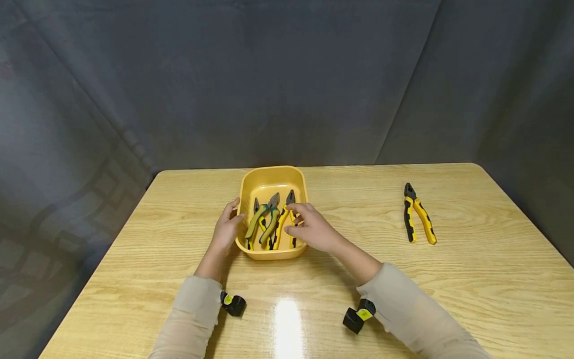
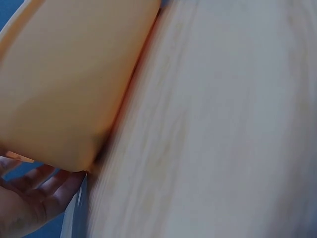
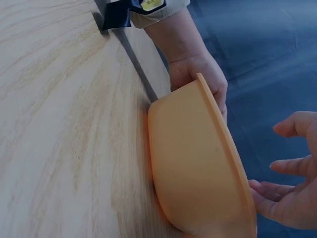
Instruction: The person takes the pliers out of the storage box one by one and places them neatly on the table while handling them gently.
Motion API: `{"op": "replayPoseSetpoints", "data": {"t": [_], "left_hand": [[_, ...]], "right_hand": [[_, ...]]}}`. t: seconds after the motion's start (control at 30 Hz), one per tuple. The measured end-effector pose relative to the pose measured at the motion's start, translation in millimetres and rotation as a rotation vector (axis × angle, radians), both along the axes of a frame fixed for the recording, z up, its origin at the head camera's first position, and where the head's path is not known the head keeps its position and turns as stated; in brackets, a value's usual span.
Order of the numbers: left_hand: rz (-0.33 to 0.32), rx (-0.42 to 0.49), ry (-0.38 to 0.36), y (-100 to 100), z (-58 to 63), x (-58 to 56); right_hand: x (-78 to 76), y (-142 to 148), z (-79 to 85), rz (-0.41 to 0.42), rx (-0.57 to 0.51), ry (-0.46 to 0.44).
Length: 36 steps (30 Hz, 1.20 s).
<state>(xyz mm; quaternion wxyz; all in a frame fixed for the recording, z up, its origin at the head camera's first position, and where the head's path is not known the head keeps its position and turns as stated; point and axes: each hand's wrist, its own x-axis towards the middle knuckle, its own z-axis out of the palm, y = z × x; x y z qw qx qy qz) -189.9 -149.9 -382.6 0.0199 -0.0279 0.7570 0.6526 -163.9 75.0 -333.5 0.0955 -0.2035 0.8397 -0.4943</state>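
Observation:
A yellow plastic tub (image 1: 271,255) sits on the table with several pliers inside. Among them are a pair with green handles (image 1: 269,223) and combination pliers (image 1: 281,224) with yellow-and-black grips. My left hand (image 1: 225,229) holds the tub's left side, thumb at the rim and fingers along the outer wall; in the left wrist view its fingers (image 2: 62,187) lie against the tub. Over the right rim reaches my right hand (image 1: 314,229), fingers apart above the yellow-and-black pliers and partly covering them. In the right wrist view nothing shows between its thumb and fingers (image 3: 285,191).
Another pair of yellow-and-black pliers (image 1: 418,214) lies on the right part of the wooden table (image 1: 358,199), handles spread toward me. A dark cloth (image 1: 287,85) hangs behind the table. Black wrist cameras (image 1: 357,317) hang from both sleeves.

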Motion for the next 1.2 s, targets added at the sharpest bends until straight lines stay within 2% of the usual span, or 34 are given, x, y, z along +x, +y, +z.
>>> {"op": "replayPoseSetpoints", "data": {"t": [0.3, 0.5, 1.0, 1.2], "left_hand": [[0.012, 0.015, 0.01, 0, 0.6, -0.4], [0.004, -0.004, 0.009, -2, 1.2, -0.5], [-0.07, -0.003, -0.022, -6, 3.2, -0.8], [-0.071, 0.022, -0.018, -6, 3.0, -1.3]], "right_hand": [[-2.5, -8, -3.6, 0.007, 0.037, 0.006], [-3.9, -14, -6.9, 0.032, 0.056, -0.027], [-5.7, -29, -15.4, 0.082, 0.091, -0.039], [-5.0, -34, -14.3, 0.099, 0.12, -0.045]]}}
